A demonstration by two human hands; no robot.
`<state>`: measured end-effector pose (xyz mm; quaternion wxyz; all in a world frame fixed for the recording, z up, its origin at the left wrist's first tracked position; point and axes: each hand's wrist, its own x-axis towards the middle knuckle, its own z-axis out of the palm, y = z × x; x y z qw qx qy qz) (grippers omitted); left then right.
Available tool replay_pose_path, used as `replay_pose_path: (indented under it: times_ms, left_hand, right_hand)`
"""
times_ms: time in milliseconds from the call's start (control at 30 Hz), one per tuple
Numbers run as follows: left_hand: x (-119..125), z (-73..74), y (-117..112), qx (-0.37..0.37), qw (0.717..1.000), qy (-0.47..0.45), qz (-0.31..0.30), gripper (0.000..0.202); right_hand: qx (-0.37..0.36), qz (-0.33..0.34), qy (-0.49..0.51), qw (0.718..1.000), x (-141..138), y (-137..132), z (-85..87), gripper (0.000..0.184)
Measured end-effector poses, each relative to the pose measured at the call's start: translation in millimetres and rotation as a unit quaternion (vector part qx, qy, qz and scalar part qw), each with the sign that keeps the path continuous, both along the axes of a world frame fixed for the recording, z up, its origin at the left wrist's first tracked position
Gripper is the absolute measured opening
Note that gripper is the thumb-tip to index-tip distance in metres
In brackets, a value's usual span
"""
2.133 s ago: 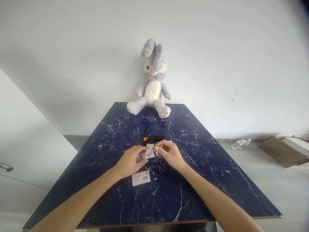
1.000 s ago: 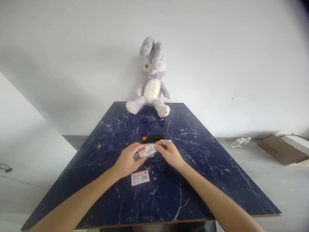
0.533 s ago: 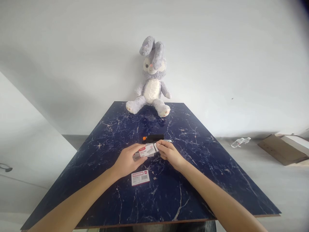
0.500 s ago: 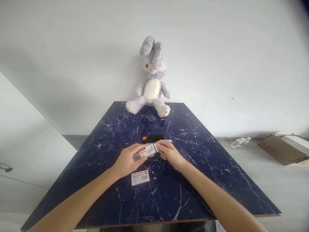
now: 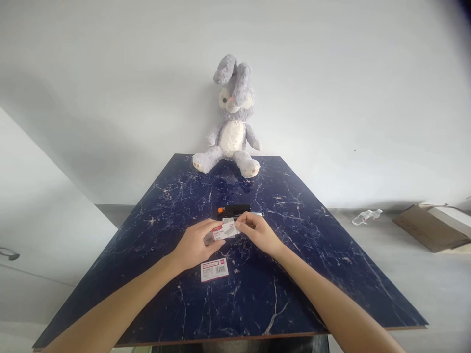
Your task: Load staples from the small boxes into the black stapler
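Observation:
Over the middle of the dark blue marble table (image 5: 294, 274), both of my hands hold a small white and red staple box (image 5: 224, 230). My left hand (image 5: 196, 245) grips its left end with fingers curled round it. My right hand (image 5: 257, 233) pinches its right end between thumb and fingertips. A black stapler with an orange tip (image 5: 233, 210) lies on the table just beyond the hands. Below my left hand, a second small white and red box (image 5: 214, 269) lies flat.
A grey and white plush rabbit (image 5: 230, 122) sits against the wall at the table's far edge. On the floor to the right lie a clear plastic bottle (image 5: 366, 216) and a flattened cardboard box (image 5: 434, 228).
The staple box has shifted slightly in my hands and my right fingers have adjusted their pinch on its end. Otherwise my arms stay in place.

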<state>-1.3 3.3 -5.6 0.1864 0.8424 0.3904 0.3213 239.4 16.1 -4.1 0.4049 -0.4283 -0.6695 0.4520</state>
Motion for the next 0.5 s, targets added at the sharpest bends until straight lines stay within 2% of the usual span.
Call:
replay_pose_path:
  times_ms: [167,300,400,500]
  left_hand:
    - [-0.4,-0.8,0.0,-0.005,1.000,0.005,-0.004,0.041]
    - [1.5,0.7,-1.4,-0.008,1.000,-0.004,0.002,0.039]
    - [2.6,3.0,-1.9,-0.002,0.999,-0.008,0.035,0.039]
    - [-2.6,5.4,4.6,0.027,0.995,-0.005,0.098,0.038]
  right_hand:
    - [-0.017,0.018,0.020,0.999,-1.0,1.1,-1.7,0.035]
    - [-0.099,0.039,0.070,0.992,-4.4,1.0,-5.2,0.040]
    - [-0.147,0.002,0.123,0.981,-4.0,2.5,-7.0,0.032]
    - [-0.094,-0.057,0.124,0.986,4.0,5.3,-2.7,0.020]
